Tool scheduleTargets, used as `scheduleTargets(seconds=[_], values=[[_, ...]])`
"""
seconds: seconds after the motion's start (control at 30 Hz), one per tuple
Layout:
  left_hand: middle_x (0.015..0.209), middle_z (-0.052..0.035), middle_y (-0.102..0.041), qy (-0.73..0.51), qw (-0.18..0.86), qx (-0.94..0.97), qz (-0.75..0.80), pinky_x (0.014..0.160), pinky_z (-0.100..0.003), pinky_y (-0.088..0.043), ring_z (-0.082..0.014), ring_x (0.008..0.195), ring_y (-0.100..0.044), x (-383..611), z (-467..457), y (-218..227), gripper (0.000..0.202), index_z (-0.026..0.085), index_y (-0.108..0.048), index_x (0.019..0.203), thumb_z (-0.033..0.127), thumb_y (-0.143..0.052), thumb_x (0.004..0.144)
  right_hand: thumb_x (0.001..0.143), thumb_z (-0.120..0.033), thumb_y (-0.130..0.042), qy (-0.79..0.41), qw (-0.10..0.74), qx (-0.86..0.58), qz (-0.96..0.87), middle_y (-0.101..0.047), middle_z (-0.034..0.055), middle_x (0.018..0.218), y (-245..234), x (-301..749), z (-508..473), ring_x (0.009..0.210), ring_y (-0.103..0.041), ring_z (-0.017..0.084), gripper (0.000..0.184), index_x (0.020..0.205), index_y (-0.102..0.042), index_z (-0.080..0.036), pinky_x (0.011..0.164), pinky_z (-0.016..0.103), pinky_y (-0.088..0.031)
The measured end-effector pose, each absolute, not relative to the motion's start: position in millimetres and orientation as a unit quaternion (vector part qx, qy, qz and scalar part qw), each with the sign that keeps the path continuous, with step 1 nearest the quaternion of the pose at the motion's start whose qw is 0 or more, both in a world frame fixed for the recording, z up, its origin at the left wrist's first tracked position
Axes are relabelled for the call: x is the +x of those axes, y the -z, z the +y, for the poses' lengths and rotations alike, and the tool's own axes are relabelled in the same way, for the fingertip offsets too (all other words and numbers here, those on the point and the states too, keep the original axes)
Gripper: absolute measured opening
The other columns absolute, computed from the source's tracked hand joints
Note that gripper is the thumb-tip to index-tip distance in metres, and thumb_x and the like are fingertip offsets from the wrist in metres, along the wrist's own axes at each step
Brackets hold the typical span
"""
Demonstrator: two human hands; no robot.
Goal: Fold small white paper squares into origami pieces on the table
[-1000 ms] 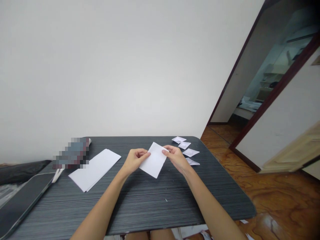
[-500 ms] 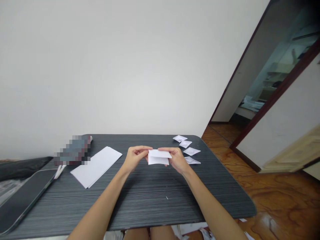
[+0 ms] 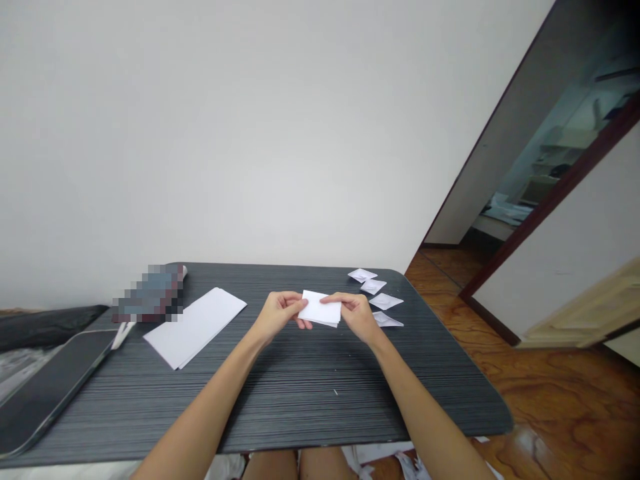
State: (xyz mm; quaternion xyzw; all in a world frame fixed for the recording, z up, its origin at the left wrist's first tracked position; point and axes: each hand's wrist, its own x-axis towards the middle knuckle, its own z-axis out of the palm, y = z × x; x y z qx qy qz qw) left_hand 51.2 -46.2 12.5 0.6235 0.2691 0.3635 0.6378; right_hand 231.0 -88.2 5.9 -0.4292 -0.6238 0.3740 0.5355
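1. Head view: a small white folded sheet of paper [image 3: 321,309] is held just above the far middle of the dark grey striped desk [image 3: 280,393], between both hands.
2. Its long axis runs left to right, about level; the folded double edge shows along its near side, and its flat face is turned up towards the camera.
3. The left hand [image 3: 278,315] pinches the paper's left end, fingers pressed together on it with the thumb on top.
4. The right hand [image 3: 356,312] pinches the right end the same way, thumb lying across the upper face.
5. No writing, print or label can be read on the paper; it looks blank.
6. Left of the hands a long white paper stack [image 3: 195,326] lies on the desk, angled towards the far right.
7. Four small white folded paper pieces [image 3: 379,300] lie in a row near the far right corner, just beside the right hand.
8. A dark flat phone [image 3: 45,390] rests at the left edge.
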Motion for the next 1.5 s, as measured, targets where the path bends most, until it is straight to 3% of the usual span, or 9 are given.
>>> scheduleTargets(seconds=[0.1,0.2,0.27,0.43,0.73,0.9,1.13,1.33,1.5], values=[[0.048,-0.0051,-0.061,-0.353,0.59,0.671,0.277,0.04,-0.019,-0.039,-0.0091,0.038,-0.051,49,-45,-13,0.03,0.005,-0.06,0.085,0.031,-0.053,0.074,0.067,-0.015,-0.048,-0.425,0.469,-0.381,-0.674,-0.063,0.0036,0.091,-13,237,-91,0.082,-0.056,0.017,0.027,0.086,-0.067,-0.019,0.071,0.028,-0.041],[0.049,-0.0045,-0.061,-0.321,0.556,0.719,0.265,0.039,-0.017,-0.037,-0.0079,0.037,-0.049,48,-44,-11,0.031,0.005,-0.059,0.086,0.032,-0.049,0.076,0.071,-0.022,-0.05,-0.455,0.465,-0.384,-0.656,-0.061,0.0055,0.101,-14,238,-91,0.09,-0.055,0.018,0.033,0.102,-0.059,-0.018,0.077,0.03,-0.04],[0.051,-0.0055,-0.062,-0.294,0.554,0.737,0.253,0.041,-0.018,-0.039,-0.0086,0.039,-0.051,50,-45,-8,0.032,0.005,-0.059,0.089,0.032,-0.047,0.078,0.073,-0.029,-0.05,-0.441,0.477,-0.436,-0.623,-0.064,0.0073,0.093,-9,233,-89,0.078,-0.057,0.017,0.033,0.103,-0.059,-0.015,0.067,0.028,-0.043],[0.057,-0.0091,-0.064,-0.263,0.58,0.731,0.245,0.044,-0.02,-0.042,-0.0117,0.045,-0.056,55,-45,-2,0.032,0.004,-0.059,0.086,0.032,-0.047,0.077,0.07,-0.036,-0.054,-0.421,0.456,-0.486,-0.615,-0.063,0.0051,0.064,6,218,-83,0.052,-0.052,0.012,0.029,0.076,-0.066,-0.01,0.047,0.022,-0.037],[0.058,-0.0094,-0.064,-0.262,0.601,0.715,0.243,0.042,-0.02,-0.042,-0.014,0.049,-0.059,56,-47,1,0.029,0.004,-0.059,0.082,0.032,-0.051,0.075,0.063,-0.031,-0.061,-0.448,0.502,-0.478,-0.564,-0.062,0.0038,0.06,4,220,-84,0.051,-0.052,0.011,0.021,0.066,-0.064,-0.011,0.047,0.022,-0.037],[0.056,-0.0087,-0.064,-0.259,0.597,0.72,0.243,0.04,-0.018,-0.041,-0.0118,0.046,-0.057,57,-50,-3,0.027,0.005,-0.059,0.076,0.031,-0.05,0.075,0.064,-0.031,-0.06,-0.456,0.503,-0.474,-0.561,-0.061,0.0035,0.062,6,218,-84,0.052,-0.052,0.011,0.021,0.07,-0.063,-0.012,0.048,0.022,-0.038],[0.054,-0.0075,-0.063,-0.244,0.604,0.719,0.241,0.038,-0.017,-0.038,-0.0086,0.039,-0.051,59,-54,-7,0.027,0.006,-0.058,0.07,0.033,-0.052,0.073,0.064,-0.029,-0.059,-0.412,0.51,-0.477,-0.585,-0.057,0.001,0.056,6,215,-83,0.049,-0.049,0.009,0.016,0.063,-0.061,-0.012,0.046,0.021,-0.037],[0.044,-0.0038,-0.059,-0.284,0.559,0.727,0.281,0.034,-0.016,-0.031,-0.0074,0.033,-0.046,61,-54,-1,0.034,0.008,-0.057,0.065,0.038,-0.045,0.077,0.065,-0.033,-0.058,-0.413,0.499,-0.478,-0.592,-0.059,0.0019,0.058,1,212,-86,0.05,-0.051,0.011,0.021,0.064,-0.061,-0.012,0.045,0.021,-0.038],[0.047,-0.0017,-0.059,-0.35,0.52,0.708,0.325,0.037,-0.017,-0.032,-0.0097,0.038,-0.052,57,-52,-3,0.031,0.009,-0.057,0.071,0.037,-0.045,0.077,0.069,-0.038,-0.053,-0.424,0.451,-0.504,-0.602,-0.056,0.0009,0.051,2,223,-84,0.041,-0.047,0.009,0.029,0.065,-0.061,-0.011,0.038,0.02,-0.034]])
